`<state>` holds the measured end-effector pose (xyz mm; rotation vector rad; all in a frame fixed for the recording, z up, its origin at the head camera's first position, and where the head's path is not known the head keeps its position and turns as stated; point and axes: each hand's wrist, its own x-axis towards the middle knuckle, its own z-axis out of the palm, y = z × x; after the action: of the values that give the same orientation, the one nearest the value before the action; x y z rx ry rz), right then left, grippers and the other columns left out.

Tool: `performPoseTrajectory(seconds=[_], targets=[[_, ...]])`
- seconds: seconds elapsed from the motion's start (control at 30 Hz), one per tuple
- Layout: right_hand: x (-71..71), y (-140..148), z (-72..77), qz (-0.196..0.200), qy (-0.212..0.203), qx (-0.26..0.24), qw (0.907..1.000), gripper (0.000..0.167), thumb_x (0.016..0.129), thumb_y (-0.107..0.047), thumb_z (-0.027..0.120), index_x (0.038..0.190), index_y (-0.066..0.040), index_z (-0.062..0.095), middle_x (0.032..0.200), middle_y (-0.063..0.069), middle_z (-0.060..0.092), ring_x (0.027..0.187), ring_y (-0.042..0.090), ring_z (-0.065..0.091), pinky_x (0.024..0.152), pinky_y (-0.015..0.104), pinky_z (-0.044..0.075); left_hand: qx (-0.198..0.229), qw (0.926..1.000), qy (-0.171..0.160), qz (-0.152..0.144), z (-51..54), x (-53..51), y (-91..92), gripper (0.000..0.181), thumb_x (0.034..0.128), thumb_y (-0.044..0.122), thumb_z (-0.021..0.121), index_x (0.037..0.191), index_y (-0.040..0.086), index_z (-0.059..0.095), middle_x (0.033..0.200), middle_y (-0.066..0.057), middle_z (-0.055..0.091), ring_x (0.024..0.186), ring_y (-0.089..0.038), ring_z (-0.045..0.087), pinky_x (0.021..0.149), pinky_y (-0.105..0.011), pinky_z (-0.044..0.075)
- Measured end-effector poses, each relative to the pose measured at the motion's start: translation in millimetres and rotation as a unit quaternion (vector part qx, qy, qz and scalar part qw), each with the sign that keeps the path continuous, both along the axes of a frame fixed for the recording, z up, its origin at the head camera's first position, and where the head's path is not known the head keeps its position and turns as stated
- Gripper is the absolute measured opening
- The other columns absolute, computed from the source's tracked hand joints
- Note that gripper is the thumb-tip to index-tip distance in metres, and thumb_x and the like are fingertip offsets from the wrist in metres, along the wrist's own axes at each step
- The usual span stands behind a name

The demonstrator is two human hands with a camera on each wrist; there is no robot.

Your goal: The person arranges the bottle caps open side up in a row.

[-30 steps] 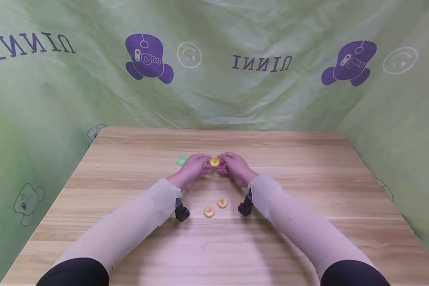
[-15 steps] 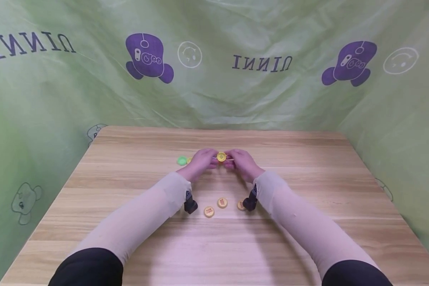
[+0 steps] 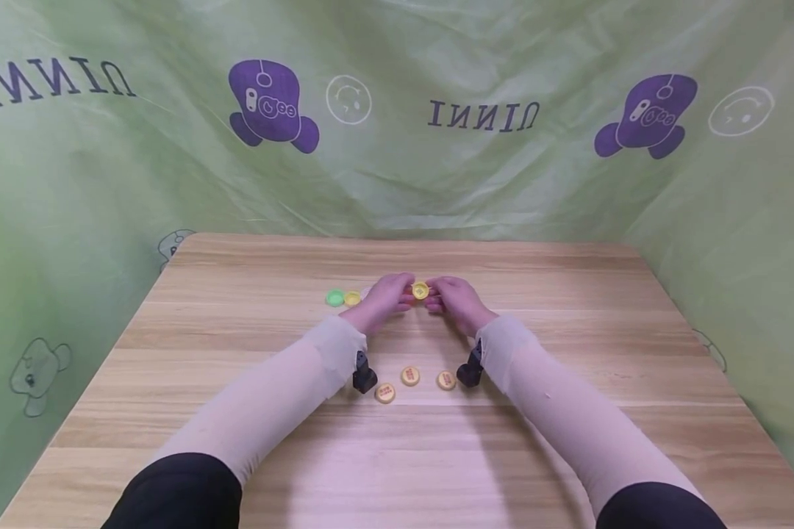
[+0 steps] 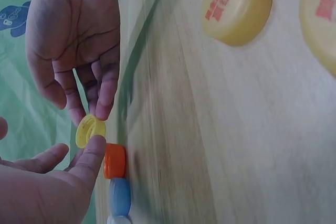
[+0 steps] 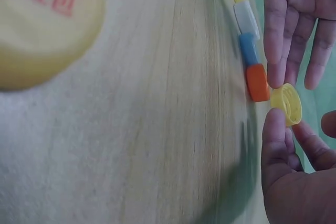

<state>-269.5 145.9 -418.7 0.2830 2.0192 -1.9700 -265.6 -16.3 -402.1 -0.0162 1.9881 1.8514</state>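
A yellow bottle cap [image 3: 420, 291] is held between the fingertips of both hands, its hollow side facing the head camera. My left hand [image 3: 385, 300] touches it from the left and my right hand [image 3: 461, 303] from the right. In the wrist views the fingers look mostly straight, and both thumbs stand away from the cap. Beside it in the right wrist view lies an orange cap [image 5: 257, 83], then a blue cap [image 5: 249, 49] and a white cap [image 5: 245, 19]. A second yellow cap [image 3: 352, 298] and a green cap [image 3: 335, 297] end the row. My left hand hides its middle in the head view.
Three cream round pieces with red print lie nearer the body: a left one [image 3: 385, 393], a middle one [image 3: 409, 376] and a right one [image 3: 446, 380]. The wooden table [image 3: 536, 441] meets a green patterned cloth [image 3: 397, 184] at its back and sides.
Both hands have shifted right, together with the yellow cap between them. The second yellow cap and the right cream piece have come into fuller view.
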Motion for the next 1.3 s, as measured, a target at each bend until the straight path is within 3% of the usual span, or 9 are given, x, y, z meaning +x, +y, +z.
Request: performPoseTrajectory(seconds=[0.47,0.63,0.77,0.9,1.03,1.3], targets=[[-1.5,9.0,-3.0,0.007,-0.009,0.030,0.9995,0.039,0.108,-0.007,0.042,0.138,0.017,0.050,0.098,0.011,0.063,0.079,0.011,0.063,0.075,0.019,0.058,-0.021,0.9987,0.020,-0.043,5.7,6.6,13.0,0.051,0.1112,0.024,0.038,0.152,-0.006,0.039,0.154,-0.023,0.044,0.135,-0.037,0.049,0.111,-0.042,0.045],[-2.5,10.8,-1.0,0.014,-0.017,0.051,0.9985,0.036,0.106,-0.005,0.044,0.133,0.018,0.054,0.094,0.010,0.062,0.074,0.009,0.062,0.071,0.017,0.057,-0.021,0.9987,0.002,-0.047,5.1,6.5,15.8,0.054,0.1106,0.026,0.040,0.155,-0.005,0.037,0.155,-0.022,0.042,0.135,-0.037,0.048,0.112,-0.043,0.044],[-2.8,11.3,1.2,0.023,-0.023,0.083,0.9960,0.034,0.106,-0.004,0.048,0.130,0.017,0.056,0.092,0.009,0.061,0.071,0.008,0.060,0.068,0.016,0.056,0.007,0.9987,-0.029,-0.042,6.3,6.7,14.3,0.055,0.1115,0.024,0.039,0.157,-0.006,0.031,0.158,-0.025,0.036,0.142,-0.038,0.041,0.117,-0.043,0.038],[-3.1,10.3,2.0,0.029,-0.024,0.099,0.9944,0.034,0.106,-0.005,0.050,0.131,0.017,0.055,0.091,0.009,0.062,0.071,0.007,0.060,0.068,0.016,0.056,0.051,0.9976,-0.046,-0.012,10.1,6.3,7.7,0.053,0.1116,0.018,0.038,0.156,-0.010,0.028,0.158,-0.029,0.034,0.146,-0.039,0.037,0.119,-0.043,0.036],[-3.3,9.6,3.4,0.026,-0.027,0.099,0.9944,0.036,0.106,-0.005,0.050,0.134,0.017,0.054,0.093,0.009,0.061,0.073,0.008,0.059,0.068,0.016,0.055,0.054,0.9974,-0.047,0.010,9.9,7.5,-5.1,0.052,0.1113,0.017,0.040,0.154,-0.011,0.030,0.154,-0.029,0.040,0.143,-0.038,0.042,0.117,-0.042,0.039],[-2.4,7.9,4.8,0.038,-0.023,0.103,0.9937,0.038,0.107,-0.007,0.049,0.137,0.016,0.052,0.098,0.011,0.061,0.077,0.009,0.060,0.071,0.016,0.056,0.020,0.9989,-0.042,-0.004,1.2,17.5,-28.7,0.050,0.1102,0.017,0.041,0.153,-0.009,0.034,0.151,-0.026,0.046,0.140,-0.037,0.046,0.114,-0.043,0.042]])
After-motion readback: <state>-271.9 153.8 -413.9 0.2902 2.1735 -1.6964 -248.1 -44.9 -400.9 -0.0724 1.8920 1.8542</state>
